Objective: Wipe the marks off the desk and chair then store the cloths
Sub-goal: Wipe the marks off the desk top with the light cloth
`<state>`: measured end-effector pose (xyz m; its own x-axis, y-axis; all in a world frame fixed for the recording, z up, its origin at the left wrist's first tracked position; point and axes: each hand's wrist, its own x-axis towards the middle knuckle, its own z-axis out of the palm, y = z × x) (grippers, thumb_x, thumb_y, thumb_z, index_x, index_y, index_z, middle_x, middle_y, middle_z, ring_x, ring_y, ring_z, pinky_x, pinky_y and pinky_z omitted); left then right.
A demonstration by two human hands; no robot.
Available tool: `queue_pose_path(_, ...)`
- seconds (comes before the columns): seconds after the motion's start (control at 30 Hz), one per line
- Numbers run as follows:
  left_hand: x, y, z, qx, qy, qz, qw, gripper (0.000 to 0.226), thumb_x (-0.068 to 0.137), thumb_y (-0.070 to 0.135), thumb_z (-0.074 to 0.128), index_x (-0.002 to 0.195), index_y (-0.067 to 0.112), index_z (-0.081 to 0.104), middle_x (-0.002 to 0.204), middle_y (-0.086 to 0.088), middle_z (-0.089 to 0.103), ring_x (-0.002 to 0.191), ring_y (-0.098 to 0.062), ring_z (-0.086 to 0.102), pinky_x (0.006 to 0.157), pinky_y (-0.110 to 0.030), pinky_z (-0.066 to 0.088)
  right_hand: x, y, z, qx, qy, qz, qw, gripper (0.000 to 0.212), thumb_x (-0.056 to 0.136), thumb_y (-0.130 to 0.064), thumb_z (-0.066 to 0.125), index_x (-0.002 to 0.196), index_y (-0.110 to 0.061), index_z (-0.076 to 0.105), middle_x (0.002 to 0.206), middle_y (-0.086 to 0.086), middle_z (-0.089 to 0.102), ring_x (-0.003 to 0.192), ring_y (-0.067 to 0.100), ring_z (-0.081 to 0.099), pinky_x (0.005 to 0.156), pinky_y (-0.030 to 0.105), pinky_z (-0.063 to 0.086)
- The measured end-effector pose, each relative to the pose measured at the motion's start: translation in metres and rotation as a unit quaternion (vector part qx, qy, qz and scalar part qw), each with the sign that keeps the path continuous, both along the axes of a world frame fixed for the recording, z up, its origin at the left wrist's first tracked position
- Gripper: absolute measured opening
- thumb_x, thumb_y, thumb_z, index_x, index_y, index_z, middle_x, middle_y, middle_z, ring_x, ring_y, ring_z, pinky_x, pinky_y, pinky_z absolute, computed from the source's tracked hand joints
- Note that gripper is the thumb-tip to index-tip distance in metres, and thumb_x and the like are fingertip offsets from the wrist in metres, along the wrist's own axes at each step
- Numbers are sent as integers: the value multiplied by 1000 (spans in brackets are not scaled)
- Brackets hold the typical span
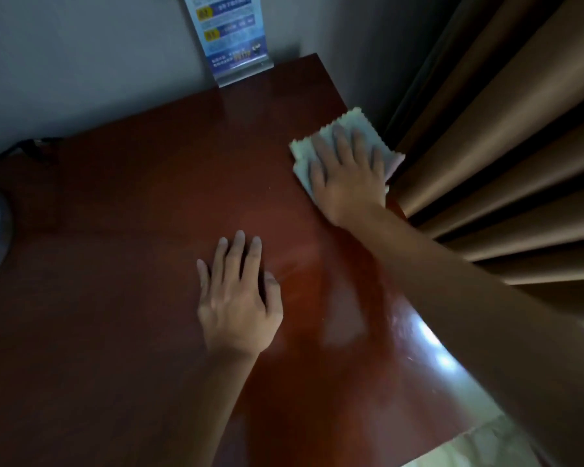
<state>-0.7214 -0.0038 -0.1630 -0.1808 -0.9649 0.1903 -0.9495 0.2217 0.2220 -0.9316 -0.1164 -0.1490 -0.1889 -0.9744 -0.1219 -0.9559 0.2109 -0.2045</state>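
Head view: a pale cloth (321, 138) with a zigzag edge lies at the right edge of the dark red bench (132, 214) — pressed flat under the right hand (348, 176), fingers straight and spread. Nearer, the left hand (238, 298) rests flat on bare wood, holding nothing. Brown curtains (503, 146) hang just beside the cloth — a printed sign (231, 38) stands at the wall.

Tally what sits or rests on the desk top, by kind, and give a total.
Cloth under the right hand: 1
Hands, counting the left hand flat on the desk: 2
Blue sign stand at the back edge: 1
Total: 4
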Motion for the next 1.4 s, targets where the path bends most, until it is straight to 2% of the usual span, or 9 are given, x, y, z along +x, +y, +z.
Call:
queue_pose_path(0.1, -1, 0, -2, 0, -4, 3, 1000, 48, 93, 25, 47, 138, 11, 57, 146, -12, 53, 142, -32, 42, 114, -61, 33, 14, -6, -2, -6, 16, -3, 1000, 55, 104, -45, 13, 157, -30, 16, 167, 4, 8, 153, 29, -1, 120, 54, 1)
queue_pose_path(0.23, -1, -1, 0, 12, -5, 2, 1000, 48, 93, 27, 42, 134, 8, 59, 146, -11, 53, 142, -31, 40, 115, -61, 30, 68, 73, -1, -18, 31, 162, 986, 57, 102, -44, 15, 156, -27, 22, 165, 6, 17, 152, 33, 7, 122, 55, 4)
queue_pose_path(0.33, -2, -1, 1, 13, -1, 4, 1000, 49, 94, 26, 41, 136, 7, 57, 146, -10, 53, 143, -30, 40, 116, -60, 30, 57, 61, 2, 0, 8, 220, 976, 57, 101, -45, 15, 154, -30, 29, 163, 5, 24, 152, 32, 13, 122, 53, 7)
queue_pose_path(0.53, -2, 0, 0, -11, 2, 1, 1000, 47, 94, 24, 43, 136, 8, 58, 144, -11, 55, 141, -31, 44, 114, -60, 33, 13, -53, 1, -4, 24, 62, 998, 55, 103, -46, 14, 157, -31, 18, 166, 4, 10, 153, 30, 1, 121, 51, -2)
queue_pose_path(0.73, -3, 0, 1, -10, 2, 4, 1000, 42, 93, 25, 45, 125, 3, 60, 135, -14, 61, 139, -32, 46, 114, -61, 32, 68, 72, 0, -10, 12, 251, 968, 57, 101, -41, 14, 156, -29, 24, 164, 5, 19, 153, 31, 9, 122, 53, 7)
queue_pose_path(0.8, -4, 0, 3, -2, 13, 6, 1000, 43, 93, 26, 43, 124, 3, 60, 135, -14, 61, 139, -32, 46, 114, -60, 32, 55, 64, 2, 6, 5, 277, 961, 56, 102, -42, 14, 155, -30, 26, 164, 4, 21, 152, 30, 11, 123, 53, 8)
queue_pose_path(1.07, -2, -2, -1, -2, -4, -9, 1000, 48, 96, 25, 42, 138, 8, 57, 144, -12, 54, 141, -32, 43, 115, -61, 30, 6, -64, 0, -11, 16, 46, 999, 55, 104, -44, 14, 157, -29, 18, 166, 4, 10, 153, 29, 2, 122, 48, -2)
queue_pose_path(1.27, -2, -1, 3, 9, -7, -10, 1000, 47, 95, 27, 41, 133, 6, 59, 145, -14, 53, 141, -33, 42, 114, -62, 30, 50, 88, 2, -15, 15, 194, 981, 56, 105, -43, 14, 157, -25, 24, 164, 6, 19, 153, 30, 7, 123, 52, 9)
queue_pose_path(1.4, -2, -2, 4, 9, -2, -6, 1000, 49, 94, 25, 41, 137, 7, 58, 145, -14, 54, 141, -33, 42, 115, -61, 29, 23, 28, 1, -10, 25, 185, 982, 59, 101, -48, 11, 156, -29, 25, 164, 5, 20, 153, 30, 8, 123, 51, 5)
